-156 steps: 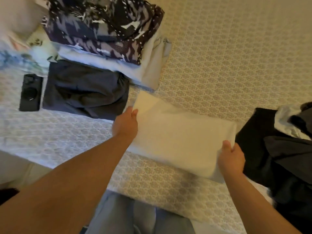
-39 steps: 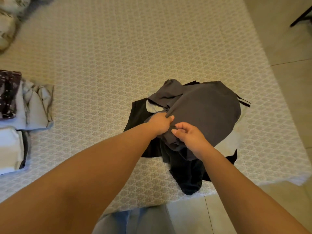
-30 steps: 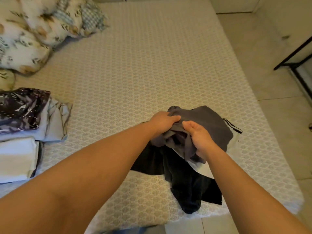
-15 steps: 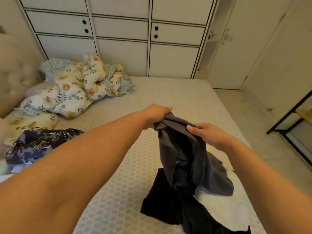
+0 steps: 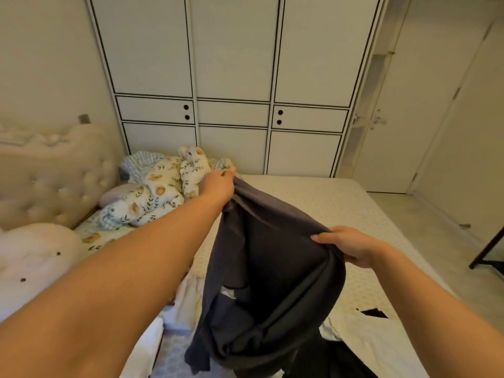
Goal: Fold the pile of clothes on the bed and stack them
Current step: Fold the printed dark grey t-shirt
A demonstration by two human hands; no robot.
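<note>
At centre frame, the left hand (image 5: 219,181) pinched one edge of a grey garment (image 5: 268,271) at eleven o'clock; the right hand (image 5: 347,245) gripped another at three. Half a second before, both hands sat close together; now they had spread, opening it for folding. It hung creased above the dark pile (image 5: 338,358) on the bed (image 5: 327,203).

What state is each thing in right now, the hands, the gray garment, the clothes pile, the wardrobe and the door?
Left hand: grips the garment's top edge, raised.
Right hand: grips the same edge, lower.
Gray garment: lifted, hanging unfolded between the hands.
Pile: unfolded, lying on the bed.
Wardrobe: doors closed.
Door: closed.
Bedding: crumpled by the headboard.
</note>
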